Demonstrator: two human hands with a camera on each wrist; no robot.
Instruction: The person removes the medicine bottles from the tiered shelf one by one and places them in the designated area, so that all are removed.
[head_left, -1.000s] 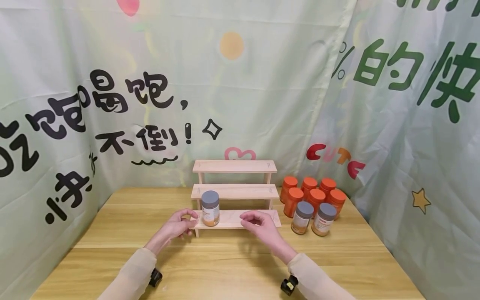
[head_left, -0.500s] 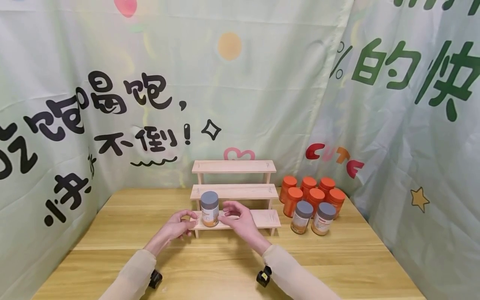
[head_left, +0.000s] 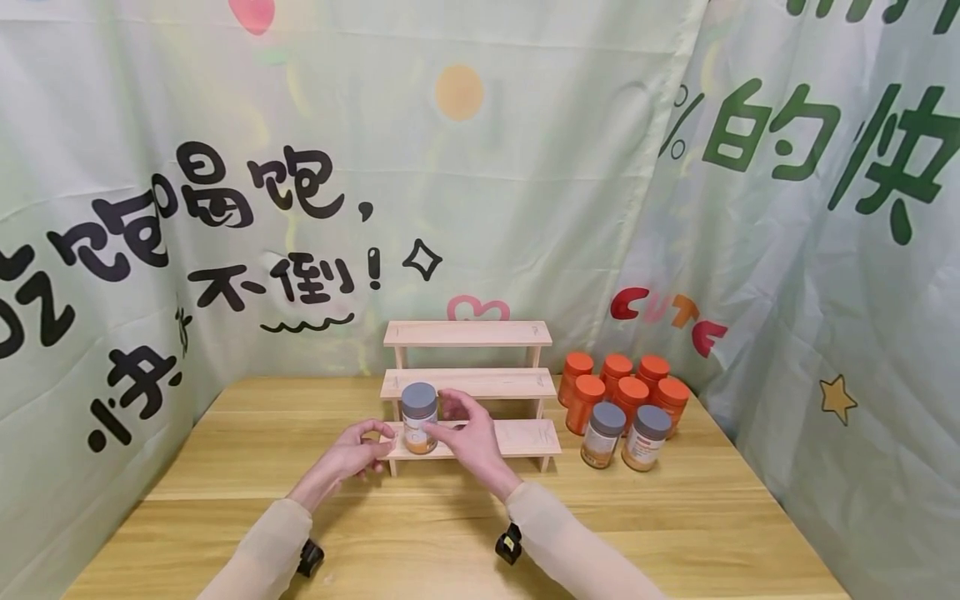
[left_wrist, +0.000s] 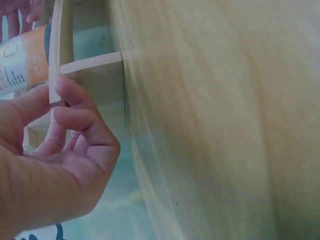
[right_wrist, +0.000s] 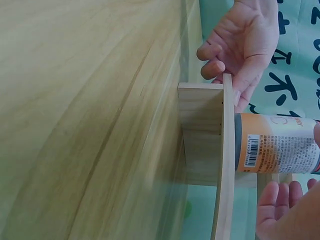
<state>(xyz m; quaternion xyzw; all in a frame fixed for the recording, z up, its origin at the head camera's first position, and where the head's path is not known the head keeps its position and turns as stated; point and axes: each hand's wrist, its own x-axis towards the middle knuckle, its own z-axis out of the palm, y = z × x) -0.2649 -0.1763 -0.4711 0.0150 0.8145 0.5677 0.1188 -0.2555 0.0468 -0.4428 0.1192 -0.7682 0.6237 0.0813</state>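
A wooden three-tier display shelf stands on the table. On its lowest tier, near the left end, an upright jar has a grey lid and an orange-and-white label. My left hand pinches the left end of that tier's board, thumb above and fingers below, as the left wrist view shows. Around the jar's right side, my right hand is spread, its thumb in front. In the right wrist view its fingers stand apart from the jar; whether the thumb touches it I cannot tell.
Right of the shelf stand two more grey-lidded jars on the table. Several orange jars with orange lids cluster behind them. A printed cloth hangs behind and along both sides of the wooden table.
My right hand has moved left over the lowest tier and come up around the jar's right side. My left hand keeps its pinch on the board, and the jar stays in place.
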